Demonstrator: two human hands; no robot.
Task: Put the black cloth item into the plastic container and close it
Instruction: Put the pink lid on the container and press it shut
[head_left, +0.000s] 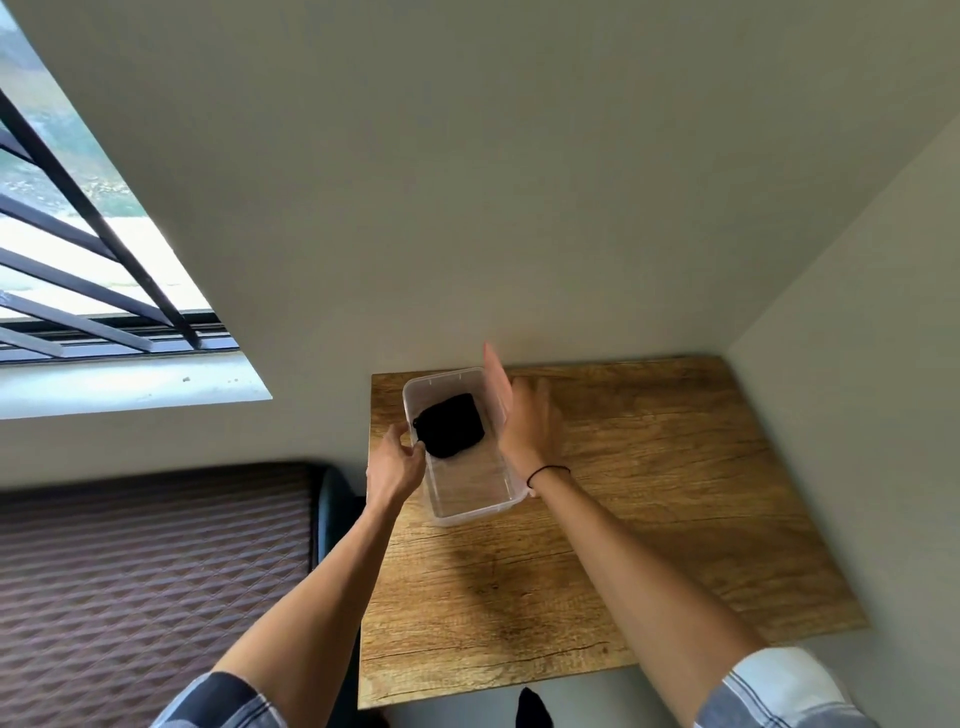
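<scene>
I've got both hands at the clear plastic container (467, 499), which sits on the wooden table (649, 519) near its far left corner, close to the wall. The black cloth (450, 425) is already inside, folded into a rough square and lying in the far half of the box; the near half of the bottom is bare.

My left hand (396, 462) is on the container's left wall, thumb and fingers pinched on the rim approx. level w/ the near edge of the cloth. My right hand (527, 423) is at the right side of the box, closed around the lid (496, 384). The lid stands nearly upright along the right rim, translucent, its far end poking up above my fingers, so the box isn't shut yet. I can't tell if the lid's lower edge touches the rim or floats just over it; my hand hides that bit.

There's a thin black band (550, 472) round my right wrist, and striped sleeves (779, 696) are pushed up on both arms. Left of the table I see a bed (156, 571) w/ a brown quilted cover, and above it a window (78, 234) w/ dark bars. 1 small dark item (532, 709) shows below the table's near edge; too little of it to ID.
</scene>
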